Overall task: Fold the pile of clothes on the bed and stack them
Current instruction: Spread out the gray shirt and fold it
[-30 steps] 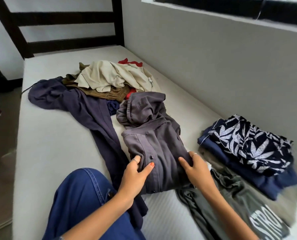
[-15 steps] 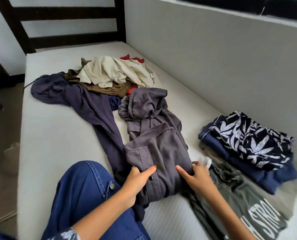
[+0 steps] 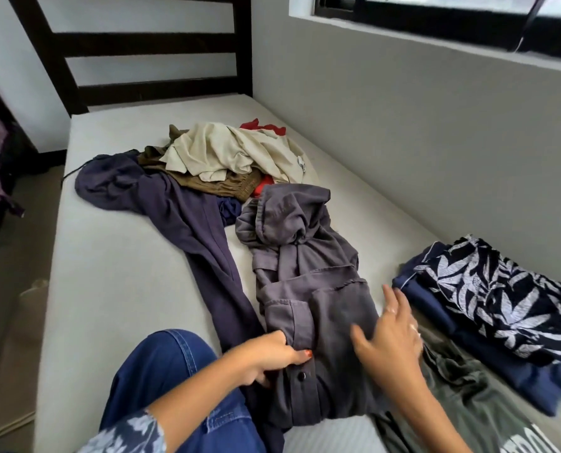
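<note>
A grey buttoned shirt [image 3: 308,289] lies lengthwise on the bed, its near part folded over. My left hand [image 3: 269,356] grips its left edge, thumb on top and fingers tucked under the cloth. Spread flat, my right hand [image 3: 388,335] rests on the shirt's right side. A folded stack [image 3: 501,308] lies at the right, a leaf-print navy piece topping plain navy ones. The unfolded pile [image 3: 227,155] of cream, olive and red cloth lies farther up the bed. A long dark purple garment [image 3: 181,217] trails from it toward me.
An olive-grey printed shirt [image 3: 488,407] lies flat at the near right, under the stack's edge. The white mattress [image 3: 115,282] shows bare cloth on the left. My blue-jeaned knee [image 3: 168,364] is at the near edge. A grey wall runs along the right; a dark headboard [image 3: 142,44] stands behind.
My right hand has let go of the grey shirt's near edge and now lies open on its right side. My left hand has slid lower along the shirt's left edge.
</note>
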`<state>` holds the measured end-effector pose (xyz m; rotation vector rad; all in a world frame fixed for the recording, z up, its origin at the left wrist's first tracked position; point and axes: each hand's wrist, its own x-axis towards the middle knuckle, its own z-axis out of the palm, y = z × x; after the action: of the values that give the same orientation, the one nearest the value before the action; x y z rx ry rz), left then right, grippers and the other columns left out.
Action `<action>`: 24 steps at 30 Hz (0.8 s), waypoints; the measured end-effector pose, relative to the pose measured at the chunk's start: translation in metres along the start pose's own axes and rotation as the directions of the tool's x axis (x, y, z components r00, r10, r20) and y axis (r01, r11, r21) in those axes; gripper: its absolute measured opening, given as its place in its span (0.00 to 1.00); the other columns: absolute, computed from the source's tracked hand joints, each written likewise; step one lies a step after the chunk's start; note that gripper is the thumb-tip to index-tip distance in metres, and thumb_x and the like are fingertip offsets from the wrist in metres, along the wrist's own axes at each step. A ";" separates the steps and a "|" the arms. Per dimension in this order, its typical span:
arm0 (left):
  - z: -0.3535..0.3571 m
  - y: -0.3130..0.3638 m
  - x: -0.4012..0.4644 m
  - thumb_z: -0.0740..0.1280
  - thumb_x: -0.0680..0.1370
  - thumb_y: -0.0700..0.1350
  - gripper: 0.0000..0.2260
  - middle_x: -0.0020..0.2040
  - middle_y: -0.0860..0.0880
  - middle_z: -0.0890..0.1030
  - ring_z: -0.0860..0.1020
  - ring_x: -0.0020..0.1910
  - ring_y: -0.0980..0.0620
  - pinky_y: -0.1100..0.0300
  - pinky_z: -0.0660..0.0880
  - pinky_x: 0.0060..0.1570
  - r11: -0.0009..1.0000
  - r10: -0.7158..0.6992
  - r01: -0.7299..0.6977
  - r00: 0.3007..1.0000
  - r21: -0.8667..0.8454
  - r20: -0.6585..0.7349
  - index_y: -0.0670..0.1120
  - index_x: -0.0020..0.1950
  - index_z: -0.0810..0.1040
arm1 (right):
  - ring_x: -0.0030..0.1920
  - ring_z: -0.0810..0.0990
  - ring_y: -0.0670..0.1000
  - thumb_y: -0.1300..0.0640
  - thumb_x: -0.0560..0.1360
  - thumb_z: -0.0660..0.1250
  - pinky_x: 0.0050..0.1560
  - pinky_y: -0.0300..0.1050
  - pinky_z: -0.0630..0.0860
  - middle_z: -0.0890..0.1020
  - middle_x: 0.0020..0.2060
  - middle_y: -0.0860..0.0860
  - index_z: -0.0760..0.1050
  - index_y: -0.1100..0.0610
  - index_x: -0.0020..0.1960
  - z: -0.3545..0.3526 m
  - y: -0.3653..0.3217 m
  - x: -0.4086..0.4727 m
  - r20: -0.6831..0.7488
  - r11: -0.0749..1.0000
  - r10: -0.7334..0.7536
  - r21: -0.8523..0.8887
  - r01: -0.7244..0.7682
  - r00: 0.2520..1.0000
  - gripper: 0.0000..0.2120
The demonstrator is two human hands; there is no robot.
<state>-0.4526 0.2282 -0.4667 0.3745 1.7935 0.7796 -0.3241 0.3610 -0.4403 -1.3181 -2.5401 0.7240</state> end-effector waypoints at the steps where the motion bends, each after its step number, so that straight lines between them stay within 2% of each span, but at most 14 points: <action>1: -0.012 0.004 0.002 0.69 0.75 0.55 0.18 0.59 0.52 0.77 0.75 0.55 0.51 0.57 0.76 0.45 0.999 -0.030 0.029 0.998 0.025 0.055 0.50 0.61 0.72 | 0.75 0.54 0.59 0.49 0.75 0.65 0.72 0.56 0.56 0.51 0.77 0.56 0.49 0.55 0.77 -0.002 -0.015 0.014 -0.018 0.996 -0.092 -0.002 0.092 0.996 0.38; 3: -0.038 0.012 0.004 0.71 0.73 0.57 0.21 0.56 0.51 0.80 0.79 0.49 0.51 0.60 0.79 0.41 0.994 -0.087 0.076 0.987 0.083 0.132 0.48 0.60 0.76 | 0.75 0.56 0.58 0.47 0.76 0.64 0.73 0.56 0.57 0.56 0.76 0.55 0.53 0.52 0.77 0.001 -0.044 0.051 -0.028 0.966 -0.258 0.003 0.258 0.966 0.35; 6: -0.090 0.031 0.017 0.70 0.73 0.58 0.15 0.50 0.50 0.84 0.82 0.42 0.56 0.66 0.77 0.38 0.946 -0.192 0.124 0.959 0.301 0.208 0.47 0.49 0.79 | 0.74 0.57 0.57 0.42 0.76 0.62 0.71 0.59 0.59 0.60 0.74 0.52 0.58 0.46 0.75 0.027 -0.091 0.116 0.014 0.907 -0.416 -0.065 0.416 0.909 0.30; 7: -0.109 0.040 0.024 0.69 0.74 0.58 0.15 0.48 0.51 0.84 0.81 0.41 0.58 0.68 0.75 0.35 0.916 -0.227 0.138 0.953 0.377 0.203 0.46 0.48 0.78 | 0.74 0.58 0.56 0.40 0.77 0.60 0.71 0.59 0.59 0.61 0.74 0.51 0.59 0.46 0.74 0.040 -0.103 0.136 0.055 0.888 -0.442 -0.115 0.446 0.895 0.28; 9: -0.147 0.064 0.040 0.68 0.75 0.56 0.16 0.45 0.51 0.82 0.80 0.39 0.58 0.71 0.70 0.29 0.881 -0.224 0.156 0.969 0.447 0.103 0.45 0.51 0.78 | 0.73 0.60 0.55 0.38 0.78 0.57 0.70 0.60 0.59 0.64 0.72 0.50 0.62 0.48 0.73 0.071 -0.116 0.169 0.183 0.873 -0.419 -0.189 0.450 0.889 0.27; 11: -0.181 0.089 0.063 0.67 0.77 0.54 0.17 0.42 0.49 0.81 0.78 0.34 0.56 0.69 0.64 0.23 0.907 -0.116 0.144 0.989 0.395 -0.094 0.41 0.53 0.78 | 0.73 0.61 0.55 0.36 0.78 0.54 0.69 0.62 0.59 0.66 0.72 0.50 0.64 0.50 0.72 0.106 -0.111 0.186 0.265 0.905 -0.324 -0.192 0.379 0.908 0.28; 13: -0.207 0.111 0.088 0.67 0.78 0.51 0.12 0.38 0.47 0.80 0.76 0.28 0.55 0.68 0.62 0.22 0.942 0.092 0.018 0.948 0.337 -0.306 0.41 0.48 0.77 | 0.73 0.63 0.54 0.35 0.77 0.51 0.69 0.62 0.60 0.70 0.70 0.49 0.68 0.49 0.70 0.134 -0.096 0.183 0.165 0.911 -0.319 -0.216 0.350 0.933 0.29; 15: -0.230 0.134 0.118 0.68 0.77 0.49 0.08 0.40 0.45 0.80 0.77 0.34 0.50 0.64 0.68 0.27 0.917 0.302 -0.128 0.841 0.377 -0.449 0.45 0.46 0.76 | 0.70 0.70 0.54 0.35 0.76 0.50 0.66 0.61 0.65 0.75 0.66 0.50 0.74 0.50 0.67 0.149 -0.087 0.179 0.004 0.897 -0.375 -0.252 0.364 0.927 0.29; 17: -0.242 0.151 0.145 0.71 0.74 0.52 0.10 0.46 0.46 0.78 0.76 0.44 0.50 0.58 0.73 0.41 0.874 0.409 -0.152 0.744 0.462 -0.528 0.47 0.46 0.75 | 0.67 0.73 0.54 0.36 0.76 0.52 0.64 0.59 0.68 0.78 0.63 0.50 0.76 0.51 0.64 0.157 -0.082 0.180 -0.091 0.891 -0.410 -0.253 0.378 0.907 0.27; 18: -0.247 0.154 0.160 0.72 0.73 0.55 0.13 0.47 0.47 0.77 0.75 0.46 0.50 0.57 0.71 0.45 0.859 0.424 -0.142 0.736 0.492 -0.528 0.47 0.45 0.74 | 0.67 0.73 0.53 0.36 0.77 0.52 0.64 0.58 0.68 0.78 0.63 0.50 0.76 0.50 0.64 0.159 -0.081 0.182 -0.119 0.890 -0.422 -0.243 0.386 0.899 0.27; 20: -0.252 0.160 0.188 0.72 0.71 0.60 0.19 0.50 0.49 0.78 0.75 0.47 0.51 0.58 0.70 0.46 0.882 0.376 -0.167 0.812 0.440 -0.447 0.46 0.46 0.76 | 0.68 0.72 0.52 0.36 0.77 0.53 0.64 0.57 0.67 0.77 0.64 0.49 0.76 0.49 0.64 0.164 -0.080 0.185 -0.145 0.900 -0.416 -0.211 0.383 0.898 0.26; 22: -0.250 0.162 0.205 0.72 0.67 0.65 0.30 0.56 0.51 0.79 0.77 0.53 0.53 0.59 0.73 0.54 0.899 0.316 -0.172 0.891 0.402 -0.325 0.45 0.58 0.77 | 0.68 0.71 0.52 0.36 0.77 0.54 0.64 0.56 0.66 0.77 0.64 0.48 0.75 0.48 0.64 0.167 -0.077 0.186 -0.167 0.903 -0.417 -0.192 0.385 0.894 0.25; 24: -0.247 0.163 0.219 0.74 0.66 0.63 0.30 0.57 0.53 0.80 0.78 0.54 0.57 0.61 0.74 0.57 0.905 0.311 -0.217 0.924 0.366 -0.220 0.47 0.61 0.77 | 0.69 0.71 0.51 0.36 0.76 0.55 0.65 0.55 0.65 0.77 0.64 0.47 0.75 0.47 0.64 0.171 -0.075 0.188 -0.191 0.904 -0.420 -0.176 0.390 0.887 0.24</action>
<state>-0.7798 0.3985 -0.4678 0.7852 2.1754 0.7387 -0.5530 0.4190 -0.5606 -0.7941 -2.5818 0.3050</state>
